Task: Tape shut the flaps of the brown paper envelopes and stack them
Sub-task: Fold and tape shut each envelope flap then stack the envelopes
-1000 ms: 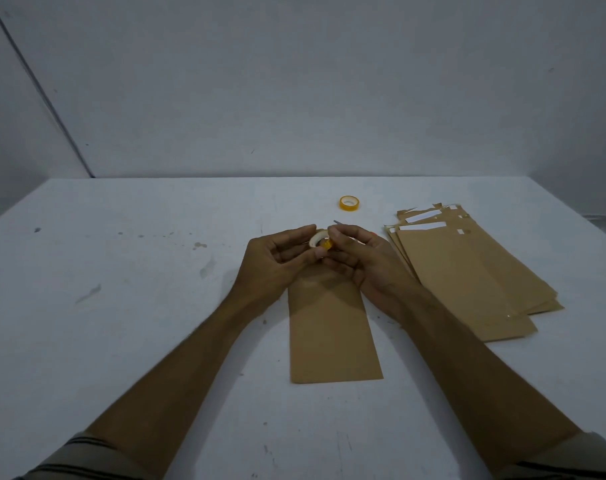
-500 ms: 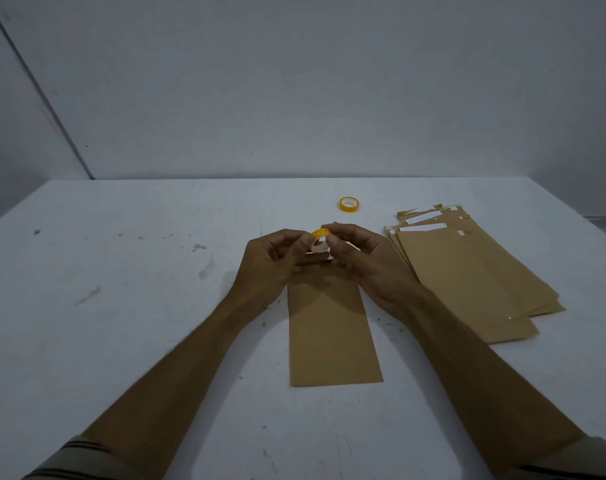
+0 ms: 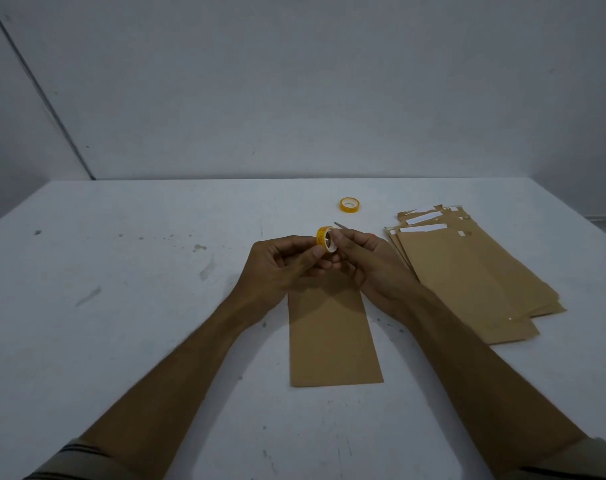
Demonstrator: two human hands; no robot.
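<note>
A single brown envelope [image 3: 332, 341] lies flat on the white table [image 3: 121, 323] in front of me, its top end hidden under my hands. Just above it my left hand [image 3: 280, 268] pinches a small yellow tape roll [image 3: 324, 238] between thumb and fingers. My right hand [image 3: 370, 265] has its fingers curled against the roll's right edge and picks at it. To the right lies a fanned stack of brown envelopes [image 3: 467, 271] with white strips at their far ends.
A second yellow tape roll [image 3: 350, 205] sits farther back on the table. A thin grey metal tip [image 3: 338, 224] pokes out behind my right hand; what it belongs to is hidden. A grey wall rises behind the table.
The tape roll has been lifted a little and turned between my fingers, so its yellow side and open core now face me. The envelopes have not moved.
</note>
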